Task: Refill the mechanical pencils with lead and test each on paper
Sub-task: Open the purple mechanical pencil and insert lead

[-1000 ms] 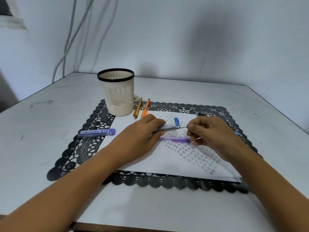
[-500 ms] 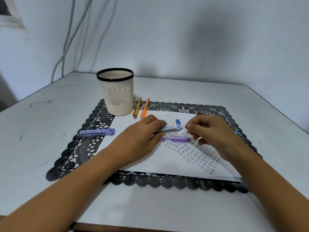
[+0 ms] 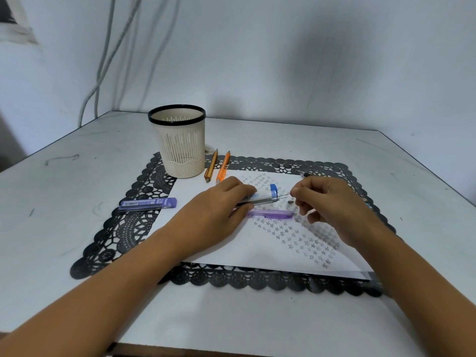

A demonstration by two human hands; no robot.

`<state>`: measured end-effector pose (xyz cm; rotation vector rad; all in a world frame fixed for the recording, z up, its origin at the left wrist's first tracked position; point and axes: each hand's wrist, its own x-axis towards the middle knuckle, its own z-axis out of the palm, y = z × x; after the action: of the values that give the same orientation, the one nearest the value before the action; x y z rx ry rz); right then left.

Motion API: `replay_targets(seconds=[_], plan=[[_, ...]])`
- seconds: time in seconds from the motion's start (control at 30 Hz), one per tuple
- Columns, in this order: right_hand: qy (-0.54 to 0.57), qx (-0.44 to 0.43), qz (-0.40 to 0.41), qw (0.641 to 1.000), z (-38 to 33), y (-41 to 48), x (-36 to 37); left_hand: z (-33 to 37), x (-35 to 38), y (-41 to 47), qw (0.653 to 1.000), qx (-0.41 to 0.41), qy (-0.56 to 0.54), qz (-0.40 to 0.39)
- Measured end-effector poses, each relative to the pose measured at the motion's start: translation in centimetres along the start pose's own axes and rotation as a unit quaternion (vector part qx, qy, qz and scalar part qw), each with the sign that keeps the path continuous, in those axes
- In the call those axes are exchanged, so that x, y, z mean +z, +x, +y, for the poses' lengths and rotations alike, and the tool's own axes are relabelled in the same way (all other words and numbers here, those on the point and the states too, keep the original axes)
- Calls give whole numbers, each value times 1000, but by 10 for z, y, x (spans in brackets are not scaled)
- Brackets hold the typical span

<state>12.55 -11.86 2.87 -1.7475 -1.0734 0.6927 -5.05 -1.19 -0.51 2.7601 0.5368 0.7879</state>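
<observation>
Your left hand [image 3: 219, 212] grips a clear lead case [image 3: 262, 198] with a blue cap. The fingertips of your right hand [image 3: 327, 204] pinch a thin lead [image 3: 283, 196] poking from the case's end, above the far half of the paper [image 3: 231, 248]. The purple mechanical pencil [image 3: 270, 214] lies flat on the paper just on your side of the case; whether your left fingers touch it cannot be told. An orange pencil [image 3: 222, 167] and a brown pencil [image 3: 211, 166] lie beside the slotted cup [image 3: 181, 148] at the far-left corner of the placemat [image 3: 123, 228]. A purple lead case [image 3: 148, 203] sits by its left edge.

The step looks like drawing a lead for the purple pencil. Next, pull straight and gently, since the lead would likely snap if bent, then line it up with the barrel.
</observation>
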Motion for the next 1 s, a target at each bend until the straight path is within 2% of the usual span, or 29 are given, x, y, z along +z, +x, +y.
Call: replay_targets(seconds=[0.2,0.47,0.7,1.0], plan=[[-2,1,39,999,-1,2,-8,-4,0,1,1000,-15,4,20],[4,54,107,993,4,8,-17,-10,1,2,998,-33,7,49],[-52,92,78,991,14,12,-12,-10,2,3,998,-34,7,55],[-262,25,74,962,24,15,-2,-7,1,1,998,-29,2,52]])
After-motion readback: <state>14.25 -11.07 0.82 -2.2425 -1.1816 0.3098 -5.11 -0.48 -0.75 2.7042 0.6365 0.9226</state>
